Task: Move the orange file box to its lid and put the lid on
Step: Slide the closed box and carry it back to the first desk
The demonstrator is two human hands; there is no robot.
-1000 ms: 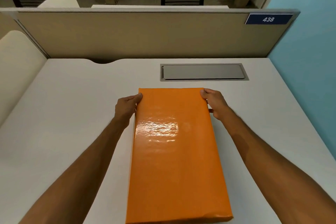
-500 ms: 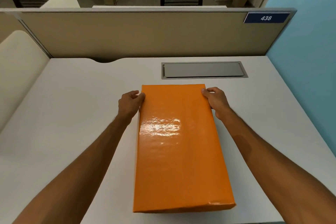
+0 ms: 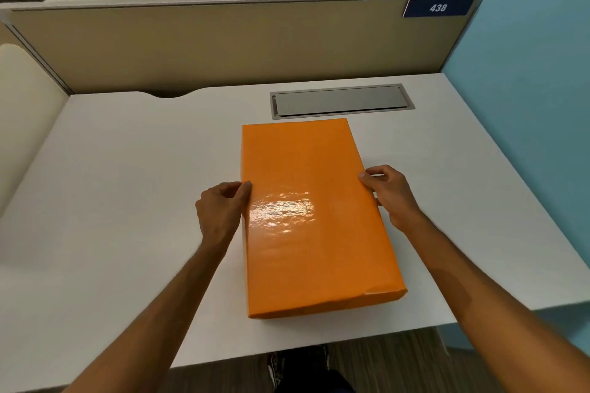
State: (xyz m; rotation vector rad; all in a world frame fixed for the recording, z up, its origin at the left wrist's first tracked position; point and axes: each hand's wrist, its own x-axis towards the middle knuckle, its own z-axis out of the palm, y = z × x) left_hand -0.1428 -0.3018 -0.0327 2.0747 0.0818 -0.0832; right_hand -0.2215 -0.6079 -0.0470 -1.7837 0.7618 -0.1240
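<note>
- Fingers of the left hand [image 3: 220, 214] and right hand [image 3: 388, 193] curl against the long sides of the orange file box [image 3: 314, 217], thumbs on its glossy top, clamping it between them.
- Both hands have slid back from the far corners to mid-length, and the box now sits further out on the white desk [image 3: 127, 185].
- Its far edge lies just beside the grey cable hatch [image 3: 341, 101].
- Judging by the unbroken top, the lid seems already seated; only pressing down likely remains.
</note>
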